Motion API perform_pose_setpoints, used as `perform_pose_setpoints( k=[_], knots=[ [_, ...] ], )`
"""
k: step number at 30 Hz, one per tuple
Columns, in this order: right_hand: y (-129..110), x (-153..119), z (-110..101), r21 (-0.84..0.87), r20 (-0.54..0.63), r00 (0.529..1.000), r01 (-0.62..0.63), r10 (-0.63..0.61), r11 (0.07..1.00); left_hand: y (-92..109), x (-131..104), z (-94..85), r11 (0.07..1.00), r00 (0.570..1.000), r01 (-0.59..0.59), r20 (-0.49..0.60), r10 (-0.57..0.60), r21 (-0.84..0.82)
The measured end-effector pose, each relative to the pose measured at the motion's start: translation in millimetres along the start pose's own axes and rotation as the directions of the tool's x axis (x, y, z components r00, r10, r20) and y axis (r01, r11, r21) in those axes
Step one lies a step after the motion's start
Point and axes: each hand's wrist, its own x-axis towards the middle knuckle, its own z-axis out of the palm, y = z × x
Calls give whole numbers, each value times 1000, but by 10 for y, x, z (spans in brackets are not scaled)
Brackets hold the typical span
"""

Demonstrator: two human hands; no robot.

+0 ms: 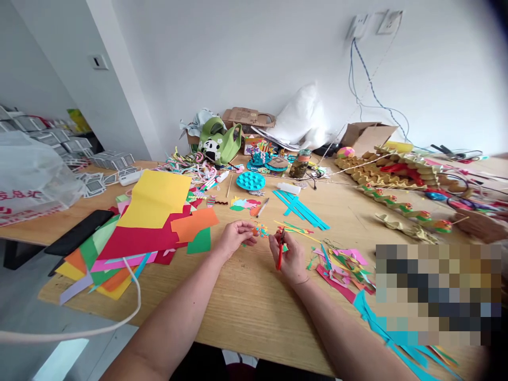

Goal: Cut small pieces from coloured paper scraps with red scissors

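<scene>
My left hand (237, 238) is low over the table, its fingers loosely curved and apart, the tips at the edge of a small pile of cut paper bits (262, 229) in orange, blue and yellow. Whether a tiny bit touches the fingertips is hard to make out. To the right of the pile, my right hand (292, 256) is closed on red-handled scissors (280, 253), their dark blades pointing away from me. Thin yellow and green paper strips (296, 228) lie just beyond that hand. Colourful paper scraps (344, 267) are heaped to its right.
Stacked coloured paper sheets (153, 198) cover the left side. Blue paper strips (304, 209), a pen (262, 207) and a blue round tray (251, 181) lie ahead. A green bag (222, 140) stands behind, egg-carton strips (400, 206) at right. A white cable (137, 301) crosses the left edge.
</scene>
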Motion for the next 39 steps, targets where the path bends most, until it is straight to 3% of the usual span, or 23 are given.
perform_pose_setpoints(
  k=[23,39],
  knots=[
    [120,-63,51,5,59,996,61,-62,998,-111,93,-74,981,991,-130,-26,135,146],
    [129,-50,85,-8,53,999,4,-4,1000,-78,47,-69,985,992,-109,-42,116,131]
  ],
)
